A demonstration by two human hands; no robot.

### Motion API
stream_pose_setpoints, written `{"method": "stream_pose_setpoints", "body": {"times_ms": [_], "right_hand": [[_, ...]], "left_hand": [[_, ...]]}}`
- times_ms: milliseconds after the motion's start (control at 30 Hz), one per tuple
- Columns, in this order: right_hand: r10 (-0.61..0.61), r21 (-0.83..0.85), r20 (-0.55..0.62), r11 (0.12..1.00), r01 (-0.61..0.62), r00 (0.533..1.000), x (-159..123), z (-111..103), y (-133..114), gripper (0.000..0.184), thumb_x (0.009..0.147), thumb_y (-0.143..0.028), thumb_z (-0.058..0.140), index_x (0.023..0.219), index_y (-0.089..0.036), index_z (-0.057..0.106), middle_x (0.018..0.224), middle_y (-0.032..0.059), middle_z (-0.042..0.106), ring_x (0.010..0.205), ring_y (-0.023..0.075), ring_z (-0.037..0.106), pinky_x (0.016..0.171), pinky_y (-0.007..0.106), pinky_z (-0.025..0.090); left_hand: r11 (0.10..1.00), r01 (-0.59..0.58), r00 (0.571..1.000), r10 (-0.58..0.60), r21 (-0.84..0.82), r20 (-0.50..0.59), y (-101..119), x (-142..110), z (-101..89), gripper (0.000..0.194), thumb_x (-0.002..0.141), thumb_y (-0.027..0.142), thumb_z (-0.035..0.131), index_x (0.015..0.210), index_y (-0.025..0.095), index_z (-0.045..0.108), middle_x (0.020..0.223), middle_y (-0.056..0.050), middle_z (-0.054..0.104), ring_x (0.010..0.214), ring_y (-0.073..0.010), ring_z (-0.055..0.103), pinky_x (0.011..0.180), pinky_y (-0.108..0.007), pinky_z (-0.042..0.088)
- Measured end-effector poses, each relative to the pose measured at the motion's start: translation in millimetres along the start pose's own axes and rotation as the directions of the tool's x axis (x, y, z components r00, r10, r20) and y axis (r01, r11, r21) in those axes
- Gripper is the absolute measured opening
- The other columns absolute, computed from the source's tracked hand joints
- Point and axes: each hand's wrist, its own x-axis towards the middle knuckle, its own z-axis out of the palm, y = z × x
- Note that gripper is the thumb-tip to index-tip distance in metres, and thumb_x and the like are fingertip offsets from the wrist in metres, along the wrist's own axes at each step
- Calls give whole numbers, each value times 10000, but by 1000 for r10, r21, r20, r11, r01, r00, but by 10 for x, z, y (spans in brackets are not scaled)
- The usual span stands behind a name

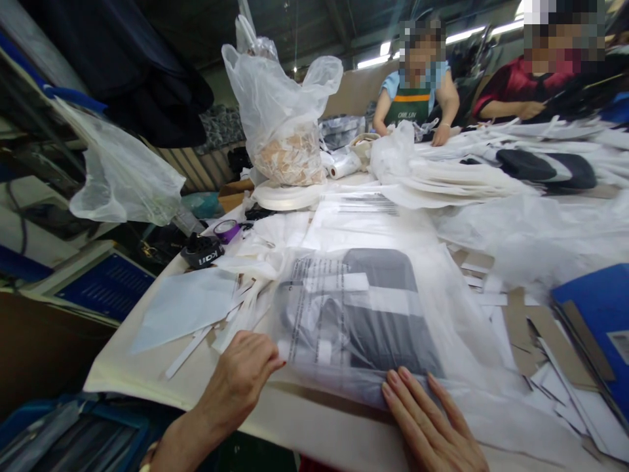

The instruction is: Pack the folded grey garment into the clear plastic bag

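Note:
A clear printed plastic bag [317,370] lies flat on the table before me. Inside it is a dark grey folded item [383,328], perhaps a garment, with a white band [381,299] across it. At the bag's near left corner my left hand [246,367] is closed in a pinch on the plastic edge. My right hand [427,413] rests palm down with fingers stretched out on the bag's near edge, just below the dark item. Black lines of print cover the bag's left part.
Loose card strips [555,334] and a blue box [599,314] lie to the right. On the left are a pale sheet [191,301] and a purple tape roll [227,231]. A large plastic sack [289,147] stands behind. Two people work across the table [122,360].

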Motion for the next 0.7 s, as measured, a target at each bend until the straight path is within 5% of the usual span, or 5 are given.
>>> {"method": "stream_pose_setpoints", "body": {"times_ms": [100,233,367,600,700], "right_hand": [[-12,-20,2,1000,12,1000,38,-20,2,434,802,2,336,1133,-96,599,1262,101,556,1264,250,398,1133,473,182],[3,-12,-34,1000,-4,999,76,-35,-6,436,790,15,323,1095,-89,616,1217,101,591,1265,248,395,1131,475,186],[22,12,-30,1000,-22,999,73,-48,-25,446,782,22,316,1112,-68,601,1224,111,584,1252,259,417,1119,487,207],[50,73,-24,996,-48,998,80,-60,-12,462,761,20,337,1142,-59,586,1226,106,586,1242,257,436,1119,492,190],[56,121,-42,991,-51,998,128,-99,13,423,784,2,347,1113,-75,602,1192,85,614,1230,233,456,1121,471,200]], "left_hand": [[973,192,977,-178,-126,116,-22,37,4,274,885,267,417,629,185,469,578,27,498,559,-122,471,568,-247,339],[773,564,808,-442,-292,390,-69,70,20,288,809,402,438,615,190,466,558,33,463,540,-123,450,521,-232,328],[593,713,698,-551,-373,458,-99,74,48,292,714,477,529,701,190,473,506,80,337,476,-99,339,474,-210,266],[458,754,656,-560,-471,506,-172,74,89,372,660,526,604,673,184,459,476,91,313,455,-77,280,443,-181,213],[518,709,703,-574,-478,420,-187,0,116,410,656,561,632,657,177,490,486,68,402,456,-83,362,438,-179,285]]}}
